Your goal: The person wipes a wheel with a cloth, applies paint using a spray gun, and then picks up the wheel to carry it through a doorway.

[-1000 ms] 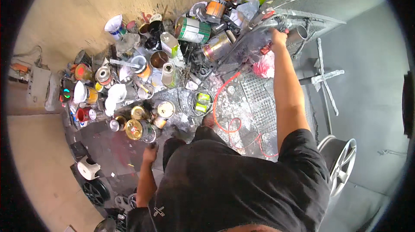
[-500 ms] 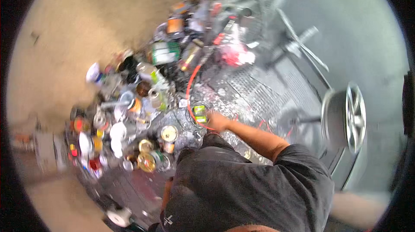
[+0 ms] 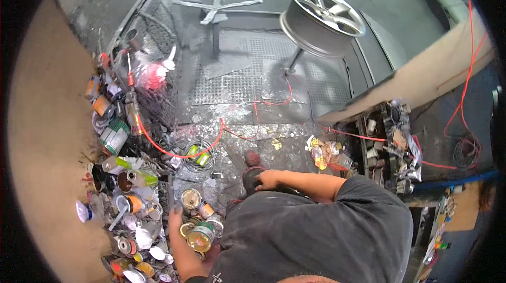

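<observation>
My right hand [image 3: 268,179] is in front of me, beside my dark trouser leg [image 3: 252,180]. Its fingers look curled, but what they hold, if anything, is hidden. My left hand [image 3: 176,212] reaches down beside a cluster of paint cans [image 3: 201,236]; motion smears its fingers. Nearest it are an open can with a pale, stained top [image 3: 191,198] and an orange-labelled can [image 3: 205,209]. Two green-yellow packets [image 3: 198,156] lie on the floor inside a coil of wire or thin hose, farther forward than both hands.
Cans, cups and bottles [image 3: 141,204] crowd the left wall. A red hose [image 3: 179,155] crosses the floor. Ahead, a silver wheel rim [image 3: 322,19] sits on a stand beside an empty star-shaped stand [image 3: 216,6]. Crumpled paper [image 3: 327,154] and a cluttered shelf [image 3: 382,140] are at right.
The view has swung, so the wheel rim now appears farther left and higher. My left hand has come into view by the cans. My right hand now appears lower, away from the red hose.
</observation>
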`<state>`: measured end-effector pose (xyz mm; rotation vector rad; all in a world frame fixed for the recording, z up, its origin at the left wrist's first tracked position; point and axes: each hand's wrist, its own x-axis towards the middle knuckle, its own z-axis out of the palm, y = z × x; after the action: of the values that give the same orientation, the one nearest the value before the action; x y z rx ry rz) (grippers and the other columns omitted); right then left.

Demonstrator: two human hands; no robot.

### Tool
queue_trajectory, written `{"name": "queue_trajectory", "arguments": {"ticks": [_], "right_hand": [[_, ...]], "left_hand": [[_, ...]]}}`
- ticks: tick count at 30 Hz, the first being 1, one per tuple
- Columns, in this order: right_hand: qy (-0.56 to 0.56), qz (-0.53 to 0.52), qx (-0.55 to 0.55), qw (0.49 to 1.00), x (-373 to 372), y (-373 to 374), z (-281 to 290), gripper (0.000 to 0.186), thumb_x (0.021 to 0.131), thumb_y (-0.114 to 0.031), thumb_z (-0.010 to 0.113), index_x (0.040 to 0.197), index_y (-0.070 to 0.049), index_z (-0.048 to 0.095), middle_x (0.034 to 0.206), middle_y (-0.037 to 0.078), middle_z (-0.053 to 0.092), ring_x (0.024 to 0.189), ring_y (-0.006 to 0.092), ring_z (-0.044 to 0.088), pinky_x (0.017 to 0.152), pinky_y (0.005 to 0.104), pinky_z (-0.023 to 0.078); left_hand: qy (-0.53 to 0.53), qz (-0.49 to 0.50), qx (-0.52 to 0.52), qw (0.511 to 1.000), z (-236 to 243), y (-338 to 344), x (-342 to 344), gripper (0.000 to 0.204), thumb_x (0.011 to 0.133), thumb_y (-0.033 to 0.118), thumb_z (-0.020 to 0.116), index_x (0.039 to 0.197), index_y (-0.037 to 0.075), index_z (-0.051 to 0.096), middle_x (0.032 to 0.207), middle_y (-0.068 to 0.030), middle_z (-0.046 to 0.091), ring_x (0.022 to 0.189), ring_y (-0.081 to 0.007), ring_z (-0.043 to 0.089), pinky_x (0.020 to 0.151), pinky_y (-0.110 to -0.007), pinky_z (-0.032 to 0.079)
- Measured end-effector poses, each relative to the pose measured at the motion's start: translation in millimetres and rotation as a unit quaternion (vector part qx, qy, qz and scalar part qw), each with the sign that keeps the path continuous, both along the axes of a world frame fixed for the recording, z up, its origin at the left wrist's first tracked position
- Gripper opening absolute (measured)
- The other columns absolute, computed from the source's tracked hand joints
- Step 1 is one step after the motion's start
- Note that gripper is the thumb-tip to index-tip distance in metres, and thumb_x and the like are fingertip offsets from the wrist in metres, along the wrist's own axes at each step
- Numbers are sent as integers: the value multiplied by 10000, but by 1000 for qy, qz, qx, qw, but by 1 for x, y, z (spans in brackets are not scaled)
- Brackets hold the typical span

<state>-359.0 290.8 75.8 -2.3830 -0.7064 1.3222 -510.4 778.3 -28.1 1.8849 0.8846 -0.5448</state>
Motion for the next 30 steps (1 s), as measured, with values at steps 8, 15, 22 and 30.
{"name": "queue_trajectory", "arguments": {"ticks": [8,15,22,30], "right_hand": [[63,56,79,993,6,-72,-37,523,904,-396,620,1227,15,624,1199,269,646,1113,395,624,922,473,487],[343,-66,188,918,46,-261,-48,458,957,-345,594,1273,-17,637,1266,158,659,1154,269,598,1007,381,434],[240,-16,-79,967,80,-389,-26,824,837,-759,538,1242,-55,675,1364,180,593,1261,349,546,1066,430,403],[211,-214,121,946,117,-367,-43,896,880,-788,408,1274,-15,632,1334,212,602,1228,358,569,1046,438,419]], "left_hand": [[-46,-214,-117,969,-7,-208,119,527,957,280,605,1418,51,494,1349,-145,571,1213,-260,546,1034,-364,414],[-9,-510,-258,820,-1,-407,115,457,980,316,577,1311,2,590,1269,-131,637,1146,-204,584,1001,-339,447],[83,-339,-274,896,62,-466,190,364,978,181,526,1259,-25,628,1215,-85,680,1112,-177,609,996,-314,454],[-35,-235,-187,953,69,-467,257,340,929,206,569,1185,22,697,1128,-132,716,1092,-237,644,982,-344,462]]}}
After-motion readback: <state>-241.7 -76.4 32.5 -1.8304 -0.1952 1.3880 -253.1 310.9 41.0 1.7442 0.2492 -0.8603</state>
